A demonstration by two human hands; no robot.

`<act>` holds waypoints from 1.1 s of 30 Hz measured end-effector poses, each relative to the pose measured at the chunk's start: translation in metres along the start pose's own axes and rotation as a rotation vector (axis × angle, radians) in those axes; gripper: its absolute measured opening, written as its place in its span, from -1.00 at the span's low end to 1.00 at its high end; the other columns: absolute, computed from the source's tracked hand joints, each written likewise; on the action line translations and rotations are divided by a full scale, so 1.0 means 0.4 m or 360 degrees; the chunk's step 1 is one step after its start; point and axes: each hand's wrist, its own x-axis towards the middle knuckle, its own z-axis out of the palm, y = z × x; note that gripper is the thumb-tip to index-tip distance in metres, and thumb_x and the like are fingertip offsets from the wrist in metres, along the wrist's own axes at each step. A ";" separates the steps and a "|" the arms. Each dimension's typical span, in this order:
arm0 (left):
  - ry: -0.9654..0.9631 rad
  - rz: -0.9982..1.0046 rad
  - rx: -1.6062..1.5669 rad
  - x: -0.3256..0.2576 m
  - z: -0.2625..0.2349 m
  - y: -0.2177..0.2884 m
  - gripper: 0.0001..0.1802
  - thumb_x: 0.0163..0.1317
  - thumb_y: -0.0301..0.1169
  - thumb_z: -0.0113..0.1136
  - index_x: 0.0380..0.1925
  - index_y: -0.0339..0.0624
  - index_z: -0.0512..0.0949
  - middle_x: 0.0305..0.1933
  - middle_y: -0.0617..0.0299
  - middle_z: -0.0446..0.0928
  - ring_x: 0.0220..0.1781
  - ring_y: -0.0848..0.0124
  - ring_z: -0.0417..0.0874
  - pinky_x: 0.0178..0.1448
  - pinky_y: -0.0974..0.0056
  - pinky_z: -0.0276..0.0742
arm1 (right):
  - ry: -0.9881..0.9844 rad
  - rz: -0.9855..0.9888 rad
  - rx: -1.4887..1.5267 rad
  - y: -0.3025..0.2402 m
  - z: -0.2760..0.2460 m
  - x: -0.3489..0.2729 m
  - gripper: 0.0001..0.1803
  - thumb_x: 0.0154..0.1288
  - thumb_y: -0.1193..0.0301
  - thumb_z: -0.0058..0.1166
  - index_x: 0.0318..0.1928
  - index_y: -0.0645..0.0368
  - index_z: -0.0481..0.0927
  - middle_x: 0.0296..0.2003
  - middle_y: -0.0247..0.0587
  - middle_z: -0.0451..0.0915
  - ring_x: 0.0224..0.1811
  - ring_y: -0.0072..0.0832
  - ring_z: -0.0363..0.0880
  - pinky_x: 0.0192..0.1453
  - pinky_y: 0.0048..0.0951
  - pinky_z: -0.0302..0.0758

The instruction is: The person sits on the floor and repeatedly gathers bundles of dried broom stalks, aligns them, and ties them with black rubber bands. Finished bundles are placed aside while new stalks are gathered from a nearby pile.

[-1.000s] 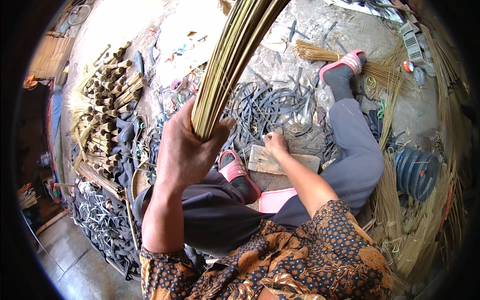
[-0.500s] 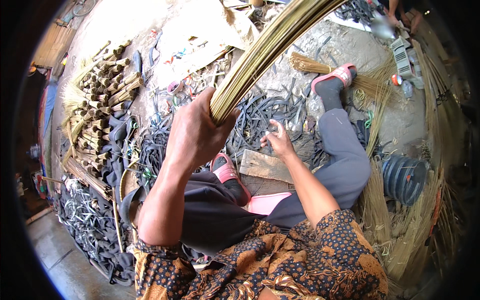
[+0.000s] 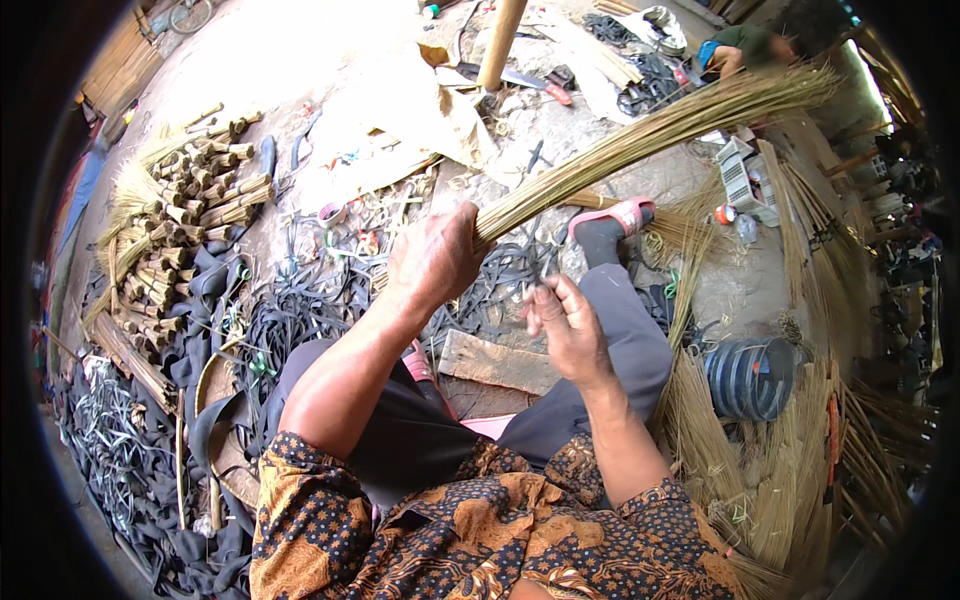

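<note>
My left hand (image 3: 435, 255) is closed round the butt end of a long bundle of thin sticks (image 3: 620, 155). The bundle slants up to the right, and its fine tips fan out near a person in the background. Lower and to the right, my right hand (image 3: 570, 325) is apart from the bundle, its fingers curled in toward the thumb. What they pinch, if anything, is too small to make out. Under my hands, black rubber strips (image 3: 490, 300) lie tangled beside a worn wooden board (image 3: 495, 362) between my legs.
Several tied stick bundles (image 3: 190, 200) are piled at left, above heaped black rubber scraps (image 3: 120, 480). Loose sticks (image 3: 790, 470) and a ribbed dark container (image 3: 750, 378) stand at right. Farther off are a white crate (image 3: 748, 180), a wooden post (image 3: 500, 45), a knife (image 3: 540, 85) and a person (image 3: 745, 52).
The stick bundle has swung down to the right, so its tips now show. My right hand has turned and its fingers have curled in. The view has shifted, showing more of the far ground.
</note>
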 end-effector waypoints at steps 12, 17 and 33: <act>0.0029 0.0084 0.0052 -0.028 0.043 0.002 -0.12 0.37 -0.15 0.29 0.49 -0.42 0.12 -0.33 -0.21 0.71 -0.33 -0.12 0.79 -0.28 -0.12 0.68 | 0.0160 -0.0041 -0.0304 -0.052 0.103 0.077 -0.52 0.73 0.11 -0.13 -0.24 0.21 0.63 -0.56 -0.47 0.37 -0.53 -0.71 0.29 -0.43 -0.50 0.26; -0.0054 0.0094 0.0065 -0.028 0.044 0.010 -0.04 0.37 -0.18 0.25 0.57 -0.45 0.01 -0.34 -0.15 0.71 -0.33 -0.10 0.78 -0.27 -0.11 0.67 | 0.0173 0.0098 0.0007 -0.039 0.107 0.114 -0.52 0.73 0.09 -0.12 -0.28 0.16 0.59 -0.62 -0.65 0.22 -0.67 -0.84 0.05 -0.61 -0.62 -0.04; -0.0500 -0.0016 -0.0798 -0.020 0.007 -0.017 -0.72 0.22 -0.31 0.46 -0.17 -0.24 0.68 -0.47 0.09 0.67 -0.41 0.35 0.67 -0.20 0.12 0.60 | -0.0064 -0.0012 -0.0664 -0.028 -0.056 -0.067 -0.66 0.71 0.18 -0.04 -0.10 0.20 0.59 -0.37 -0.33 0.62 -0.31 -0.55 0.56 -0.17 -0.47 0.50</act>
